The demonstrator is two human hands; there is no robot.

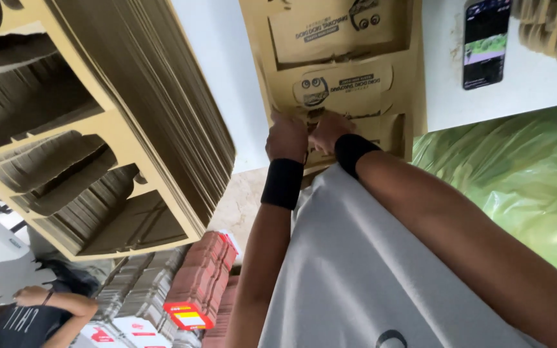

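Observation:
A brown die-cut cardboard sheet (340, 71) with printed box blanks lies on the white table (227, 71) in front of me. My left hand (286, 136) and my right hand (329, 129) sit side by side at the sheet's near edge, fingers pressing and gripping the cardboard around a punched-out blank. Each wrist carries a black wristband. My grey shirt fills the lower middle of the view.
A tall stack of punched cardboard sheets (104, 122) stands at the left. A smartphone (485, 42) lies on the table at the upper right, next to more stacked cardboard (556, 29). A green plastic bag (517, 174) is on the right. Another person (33, 316) sits at the lower left beside bundled cartons (195, 290).

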